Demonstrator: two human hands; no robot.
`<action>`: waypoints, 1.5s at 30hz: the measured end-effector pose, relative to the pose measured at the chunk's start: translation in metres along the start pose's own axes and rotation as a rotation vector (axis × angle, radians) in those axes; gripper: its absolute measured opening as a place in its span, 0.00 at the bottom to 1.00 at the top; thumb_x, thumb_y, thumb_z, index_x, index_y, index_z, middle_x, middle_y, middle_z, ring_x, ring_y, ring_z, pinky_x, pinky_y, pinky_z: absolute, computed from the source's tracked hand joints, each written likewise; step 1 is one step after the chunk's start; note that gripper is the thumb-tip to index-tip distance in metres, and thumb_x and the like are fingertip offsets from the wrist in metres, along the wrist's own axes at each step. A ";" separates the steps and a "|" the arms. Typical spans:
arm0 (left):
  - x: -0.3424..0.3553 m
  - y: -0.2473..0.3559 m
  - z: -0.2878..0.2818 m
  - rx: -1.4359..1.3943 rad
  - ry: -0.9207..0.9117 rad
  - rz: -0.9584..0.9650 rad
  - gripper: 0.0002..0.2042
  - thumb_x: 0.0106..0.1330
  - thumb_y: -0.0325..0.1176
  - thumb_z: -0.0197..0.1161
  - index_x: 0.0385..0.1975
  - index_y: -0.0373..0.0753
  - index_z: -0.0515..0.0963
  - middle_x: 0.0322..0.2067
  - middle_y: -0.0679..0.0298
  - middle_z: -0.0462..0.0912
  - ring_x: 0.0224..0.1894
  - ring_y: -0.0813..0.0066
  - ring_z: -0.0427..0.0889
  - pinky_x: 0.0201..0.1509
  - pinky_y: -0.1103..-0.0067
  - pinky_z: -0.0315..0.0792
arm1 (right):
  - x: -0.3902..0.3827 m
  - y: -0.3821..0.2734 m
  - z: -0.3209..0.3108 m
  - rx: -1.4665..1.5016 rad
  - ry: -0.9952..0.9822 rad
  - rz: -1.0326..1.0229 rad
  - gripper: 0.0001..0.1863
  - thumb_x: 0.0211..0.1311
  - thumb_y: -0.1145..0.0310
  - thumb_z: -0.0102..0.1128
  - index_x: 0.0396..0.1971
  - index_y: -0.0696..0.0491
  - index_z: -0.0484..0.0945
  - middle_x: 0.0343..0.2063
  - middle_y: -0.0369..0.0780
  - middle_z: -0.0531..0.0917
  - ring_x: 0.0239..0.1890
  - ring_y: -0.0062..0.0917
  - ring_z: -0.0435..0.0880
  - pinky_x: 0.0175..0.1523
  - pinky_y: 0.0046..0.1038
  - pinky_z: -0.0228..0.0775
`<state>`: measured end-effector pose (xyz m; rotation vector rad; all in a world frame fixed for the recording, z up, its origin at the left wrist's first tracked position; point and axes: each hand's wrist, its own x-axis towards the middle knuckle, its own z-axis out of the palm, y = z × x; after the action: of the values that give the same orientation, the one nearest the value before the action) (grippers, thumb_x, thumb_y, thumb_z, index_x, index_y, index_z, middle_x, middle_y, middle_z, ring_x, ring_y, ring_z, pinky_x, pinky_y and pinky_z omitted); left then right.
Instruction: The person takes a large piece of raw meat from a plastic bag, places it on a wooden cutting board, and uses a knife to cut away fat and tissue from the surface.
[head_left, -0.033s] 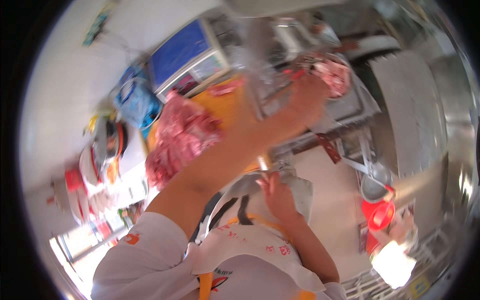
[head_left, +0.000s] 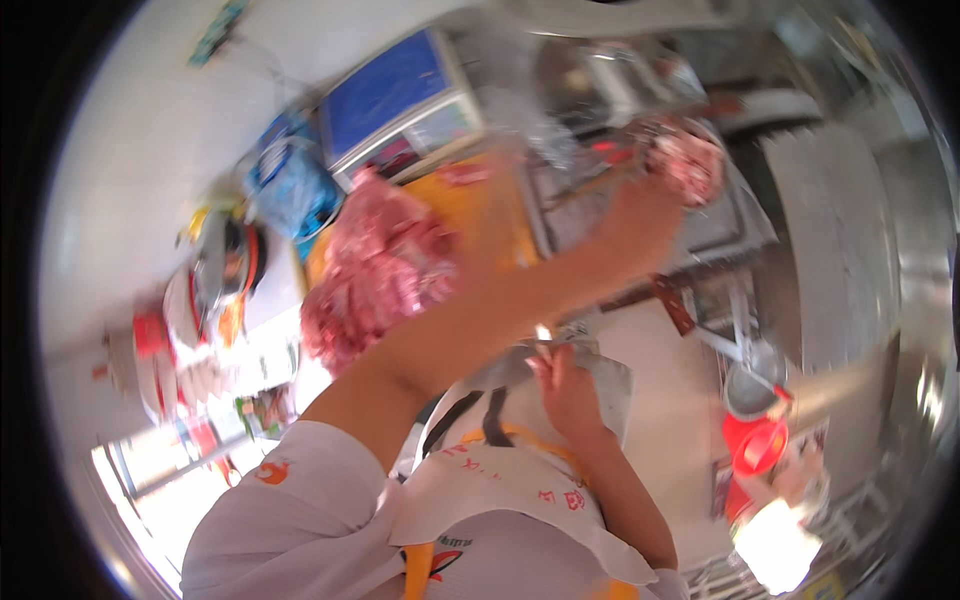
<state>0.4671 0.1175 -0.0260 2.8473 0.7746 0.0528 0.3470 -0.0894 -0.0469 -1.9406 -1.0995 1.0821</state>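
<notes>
My left arm reaches across to the far right, and my left hand [head_left: 643, 212] is at the near side of a heap of pale pink meat pieces [head_left: 690, 168]. Motion smears that hand, and its fingertips are lost against the meat. Under the heap is a grey tray [head_left: 715, 232] with clear plastic around it. My right hand [head_left: 568, 388] stays low in front of my white apron [head_left: 500, 505], close to the near edge of the orange board [head_left: 500, 215]. Its fingers are curled in; what they hold is not clear. A large piece of raw red meat [head_left: 385, 255] lies on the board's left part.
Behind the board stands a white-sided box with a blue top [head_left: 385, 95]. A blue plastic bag [head_left: 290, 185] lies left of it. Right of me are a grey pan [head_left: 752, 382], a red container [head_left: 760, 447] and a pale grey panel [head_left: 840, 240].
The whole view has shifted slightly, so the board, meat and tray appear farther right. My left hand remains by the meat pieces, and my right hand keeps its place before the apron.
</notes>
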 end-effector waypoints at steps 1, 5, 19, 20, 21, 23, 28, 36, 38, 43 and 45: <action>-0.024 0.011 -0.015 -0.105 -0.023 0.049 0.14 0.54 0.29 0.70 0.42 0.39 0.85 0.47 0.53 0.84 0.54 0.57 0.83 0.57 0.61 0.79 | 0.002 0.010 0.001 0.039 -0.012 -0.035 0.17 0.80 0.58 0.59 0.45 0.58 0.70 0.27 0.54 0.85 0.32 0.58 0.86 0.33 0.50 0.77; -0.137 -0.007 -0.057 -0.613 0.329 -0.010 0.19 0.60 0.23 0.68 0.52 0.36 0.82 0.52 0.55 0.82 0.56 0.49 0.80 0.64 0.58 0.76 | 0.020 0.043 0.005 0.105 0.186 -0.306 0.15 0.81 0.60 0.59 0.44 0.59 0.71 0.28 0.54 0.83 0.33 0.56 0.86 0.35 0.45 0.76; -0.300 -0.115 0.005 -0.584 0.290 -0.956 0.41 0.69 0.32 0.66 0.80 0.32 0.53 0.80 0.37 0.52 0.82 0.33 0.51 0.82 0.54 0.57 | 0.069 -0.025 0.011 0.221 -0.167 0.077 0.14 0.82 0.62 0.58 0.38 0.53 0.67 0.22 0.35 0.74 0.16 0.17 0.70 0.20 0.24 0.63; -0.309 -0.122 -0.005 -0.687 0.246 -0.914 0.40 0.68 0.31 0.67 0.79 0.34 0.57 0.79 0.39 0.54 0.82 0.34 0.50 0.82 0.54 0.57 | 0.074 -0.030 0.014 0.305 -0.182 0.106 0.14 0.83 0.62 0.58 0.37 0.51 0.67 0.21 0.30 0.72 0.14 0.10 0.66 0.15 0.19 0.58; -0.320 -0.130 -0.014 -0.658 0.264 -0.853 0.32 0.67 0.27 0.64 0.73 0.35 0.66 0.77 0.45 0.61 0.79 0.39 0.59 0.80 0.57 0.63 | 0.077 -0.035 0.018 0.301 -0.203 0.069 0.13 0.83 0.62 0.57 0.37 0.51 0.67 0.21 0.31 0.71 0.13 0.11 0.65 0.15 0.19 0.58; -0.327 -0.152 -0.021 -0.563 0.421 -0.897 0.29 0.66 0.25 0.62 0.69 0.36 0.70 0.76 0.44 0.63 0.76 0.39 0.63 0.78 0.57 0.65 | 0.081 -0.042 0.025 0.293 -0.236 0.001 0.12 0.84 0.63 0.56 0.38 0.51 0.67 0.20 0.31 0.70 0.12 0.11 0.64 0.14 0.20 0.57; -0.327 -0.183 0.006 -0.273 0.503 -0.746 0.26 0.63 0.21 0.59 0.64 0.26 0.73 0.70 0.41 0.69 0.70 0.40 0.69 0.76 0.58 0.68 | 0.077 -0.065 0.045 0.281 -0.228 0.079 0.11 0.85 0.63 0.55 0.40 0.52 0.68 0.20 0.32 0.70 0.11 0.12 0.63 0.14 0.21 0.55; -0.337 -0.212 -0.010 -0.483 0.644 -0.881 0.13 0.61 0.18 0.59 0.46 0.30 0.82 0.47 0.51 0.83 0.52 0.44 0.79 0.59 0.60 0.77 | 0.066 -0.088 0.058 0.217 -0.208 0.068 0.10 0.85 0.63 0.55 0.42 0.53 0.69 0.19 0.31 0.69 0.12 0.12 0.64 0.14 0.20 0.55; -0.334 -0.228 -0.001 -0.371 0.704 -0.790 0.14 0.60 0.19 0.59 0.46 0.31 0.82 0.43 0.51 0.82 0.49 0.46 0.79 0.55 0.59 0.77 | 0.064 -0.098 0.065 0.207 -0.228 0.081 0.10 0.85 0.63 0.55 0.43 0.53 0.70 0.19 0.31 0.69 0.12 0.12 0.65 0.14 0.20 0.55; -0.324 -0.226 0.016 -0.373 0.673 -0.723 0.18 0.60 0.20 0.59 0.51 0.32 0.82 0.47 0.51 0.83 0.51 0.47 0.79 0.57 0.61 0.78 | 0.062 -0.107 0.075 0.226 -0.189 0.049 0.09 0.85 0.63 0.55 0.44 0.53 0.71 0.20 0.31 0.69 0.13 0.12 0.66 0.14 0.19 0.56; -0.324 -0.231 0.011 -0.403 0.623 -0.742 0.19 0.60 0.20 0.58 0.51 0.31 0.82 0.48 0.50 0.83 0.51 0.47 0.80 0.57 0.60 0.78 | 0.062 -0.102 0.077 0.234 -0.182 0.035 0.10 0.85 0.63 0.55 0.43 0.53 0.70 0.19 0.30 0.69 0.13 0.12 0.66 0.14 0.19 0.56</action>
<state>0.0737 0.1471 -0.0762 2.0040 1.6567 0.8904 0.2622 0.0209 -0.0179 -1.7099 -0.9865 1.3640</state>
